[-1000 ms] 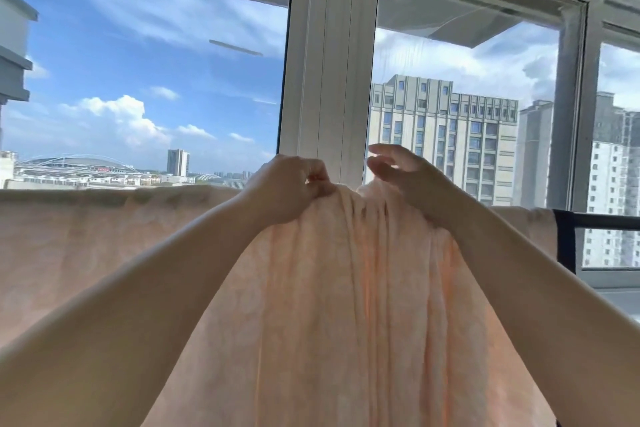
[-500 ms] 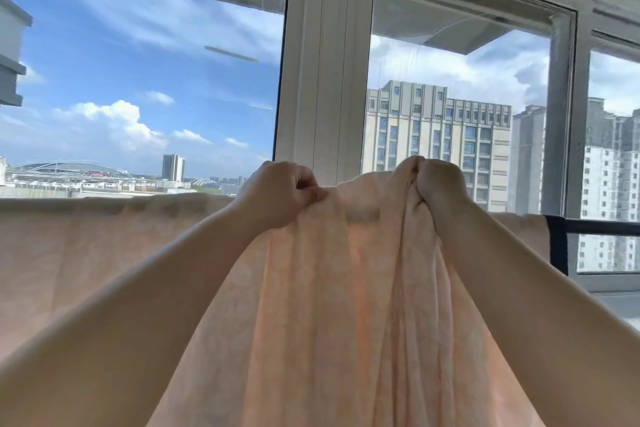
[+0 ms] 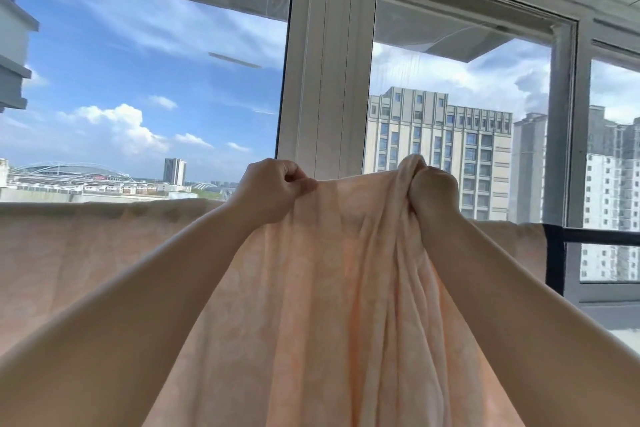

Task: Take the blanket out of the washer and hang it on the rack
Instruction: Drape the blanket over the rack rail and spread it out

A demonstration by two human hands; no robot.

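A pale peach blanket (image 3: 332, 288) hangs in front of me and spreads left along a horizontal line at window height. My left hand (image 3: 270, 191) pinches its top edge with curled fingers. To the right, my right hand (image 3: 433, 191) grips a bunched fold of the same edge, and a tuft of cloth sticks up above the fist. The stretch of blanket between the two hands is pulled flat. A black rack bar (image 3: 602, 236) shows at the right, with the blanket's end draped over it. The washer is out of sight.
Large white-framed windows (image 3: 325, 80) stand right behind the blanket, with sky and tall buildings outside. A black upright post (image 3: 554, 260) of the rack is at the right, near the window sill.
My right hand has closed on a bunch of the blanket's top edge and moved right, away from my left hand. The cloth between the hands is now stretched out.
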